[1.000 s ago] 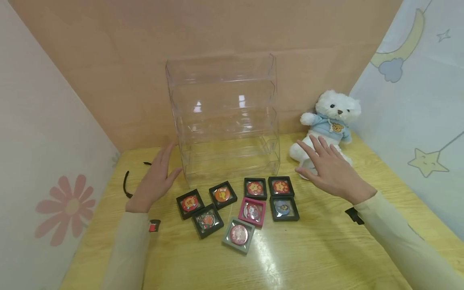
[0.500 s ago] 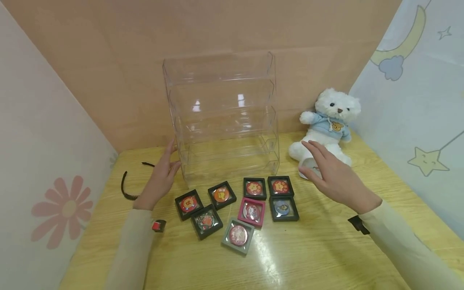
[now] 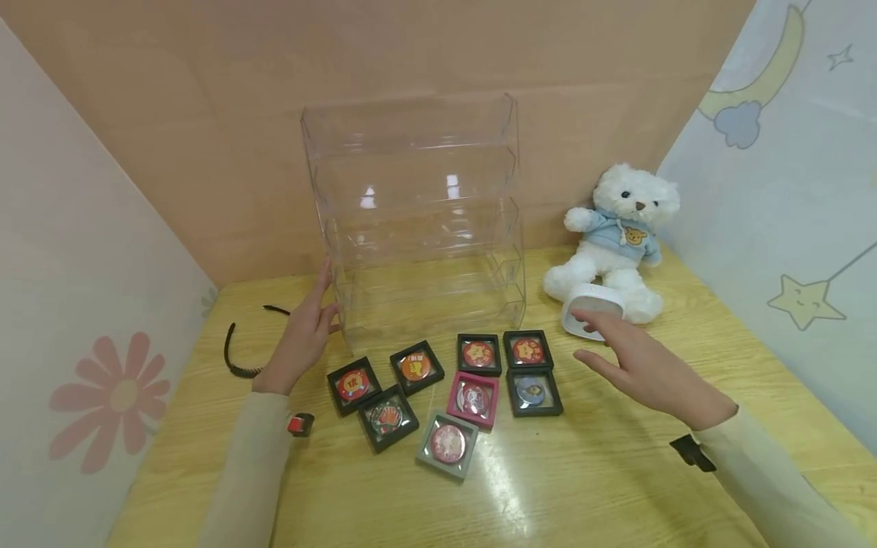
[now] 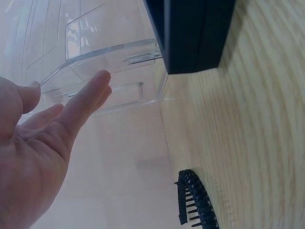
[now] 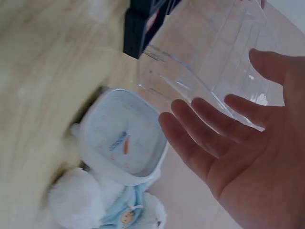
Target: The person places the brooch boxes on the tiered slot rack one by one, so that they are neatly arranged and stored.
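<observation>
A clear acrylic tiered display rack (image 3: 418, 144) stands at the back of the table. My left hand (image 3: 299, 335) is at its lower left side, fingers straight; in the left wrist view the fingertips overlap the clear side panel, and I cannot tell whether they touch. My right hand (image 3: 647, 361) hovers right of the rack, fingers relaxed and holding nothing. Just beyond it is a white square clock (image 5: 124, 136), partly covered by the fingers in the head view. In front of the rack lie several small square display frames with round badges: black (image 3: 353, 386), pink (image 3: 473, 399) and grey (image 3: 448, 447).
A white teddy bear (image 3: 633, 205) in a blue hoodie sits at the back right, behind the clock. A black toothed headband (image 4: 198, 200) lies left of my left hand. Patterned walls (image 3: 808, 228) and a tan back wall (image 3: 411, 53) enclose the table.
My left hand has moved right, up to the rack's side. The right hand has lowered and drawn back to the right, uncovering more of the clock. The frames stay in place.
</observation>
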